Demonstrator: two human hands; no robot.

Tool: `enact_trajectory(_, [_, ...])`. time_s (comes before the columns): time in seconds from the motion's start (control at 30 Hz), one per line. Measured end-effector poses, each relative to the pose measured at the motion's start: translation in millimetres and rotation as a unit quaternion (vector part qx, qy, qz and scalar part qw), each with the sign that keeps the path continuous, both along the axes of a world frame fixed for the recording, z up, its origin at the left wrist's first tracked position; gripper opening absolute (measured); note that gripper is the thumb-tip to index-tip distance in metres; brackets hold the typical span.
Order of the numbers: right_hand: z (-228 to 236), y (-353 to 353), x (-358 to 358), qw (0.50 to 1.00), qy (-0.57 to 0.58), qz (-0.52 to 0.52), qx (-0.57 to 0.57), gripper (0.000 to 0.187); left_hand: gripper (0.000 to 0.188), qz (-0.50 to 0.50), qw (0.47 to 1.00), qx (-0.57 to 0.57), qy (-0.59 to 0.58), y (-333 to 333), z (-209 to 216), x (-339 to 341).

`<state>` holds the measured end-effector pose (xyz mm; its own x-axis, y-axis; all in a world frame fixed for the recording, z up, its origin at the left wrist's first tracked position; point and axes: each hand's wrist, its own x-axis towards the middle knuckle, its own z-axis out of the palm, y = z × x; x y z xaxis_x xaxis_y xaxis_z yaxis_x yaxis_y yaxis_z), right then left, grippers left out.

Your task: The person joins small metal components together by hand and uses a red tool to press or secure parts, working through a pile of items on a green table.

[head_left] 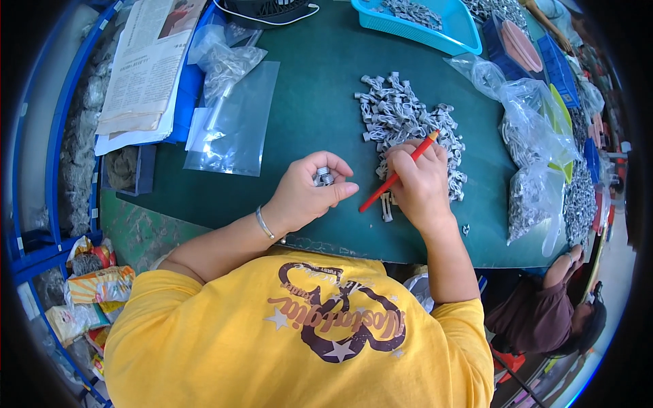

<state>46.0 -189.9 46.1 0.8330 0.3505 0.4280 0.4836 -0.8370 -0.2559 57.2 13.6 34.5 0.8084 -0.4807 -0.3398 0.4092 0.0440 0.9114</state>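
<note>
**Bench inspection: two hands at a heap of small grey parts**

One dark green table mat (320, 109) covers the bench and lies under both hands. Beyond the right hand, at the far edge, stands one turquoise plastic basket (457, 30) holding more grey pieces. Beyond the left hand lies one flat clear plastic bag (235, 129), with one stack of folded newspaper (146, 64) further out on that side. Outward of the right hand sit at least two filled clear bags of grey parts (537, 170); an exact count cannot be made.

One loose heap of small grey plastic clips (401, 119) lies directly ahead of the right hand, touching its fingertips; the pieces are too many to count.

The right hand (422, 183) is closed on one slim red stick (398, 173), which slants back toward the left hand. One separate grey clip (386, 206) lies just beneath it.

The left hand (309, 194) is curled around a small cluster of grey clips (324, 177); the number is hidden by the fingers. One silver bracelet (264, 223) circles its wrist.
</note>
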Motion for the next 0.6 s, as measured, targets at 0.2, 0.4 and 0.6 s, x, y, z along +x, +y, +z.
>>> enact_trajectory(0.2, [4.9,-0.1,-3.6,0.999,0.040,0.009,0.016,0.025,0.017,0.008,1.000,0.005,0.011,2.3,1.5,0.2])
enact_trajectory(0.4, [-0.8,-13.7,9.8,0.990,-0.004,-0.022,0.137,0.024,0.015,0.004,1.000,-0.005,0.013,1.5,0.6,-0.2])
enact_trajectory(0.6, [-2.8,-8.6,33.1,0.991,-0.058,-0.083,0.089,0.024,0.014,-0.014,1.000,0.005,-0.008,-0.7,3.6,-1.1])
